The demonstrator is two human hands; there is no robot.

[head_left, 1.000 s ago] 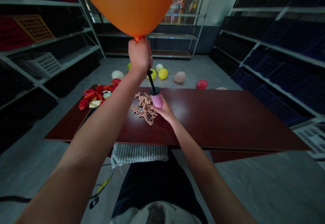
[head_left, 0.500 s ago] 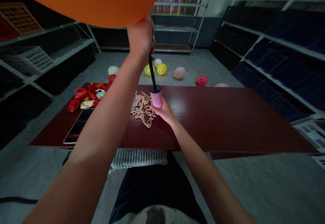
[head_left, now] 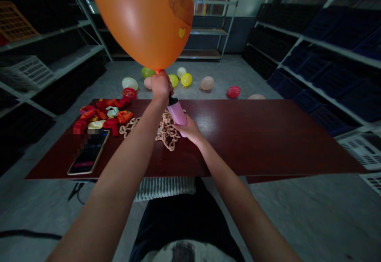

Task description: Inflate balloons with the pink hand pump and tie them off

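Note:
A large inflated orange balloon [head_left: 145,20] rises from the top of my left hand [head_left: 161,85], its neck at my fingers. That hand is closed round the upper end of a pink hand pump [head_left: 177,113] with a black cap. Lower down, my right hand [head_left: 190,130] grips the pump's pink barrel, which leans to the left. A tangle of tan chain links [head_left: 166,135] lies on the dark red table [head_left: 253,135] beside the barrel, and more links lie left of my left forearm.
Limp balloons [head_left: 110,113], mostly red, lie at the table's left, with a phone [head_left: 89,153] in front. Inflated balloons, including a yellow one [head_left: 186,79], rest on the floor beyond. Shelves with crates stand left and right; a metal shelf [head_left: 205,54] stands behind.
My left hand has come down with the orange balloon, and the pump's black rod has gone into the barrel. The pump now tilts left, and more of the balloon shows.

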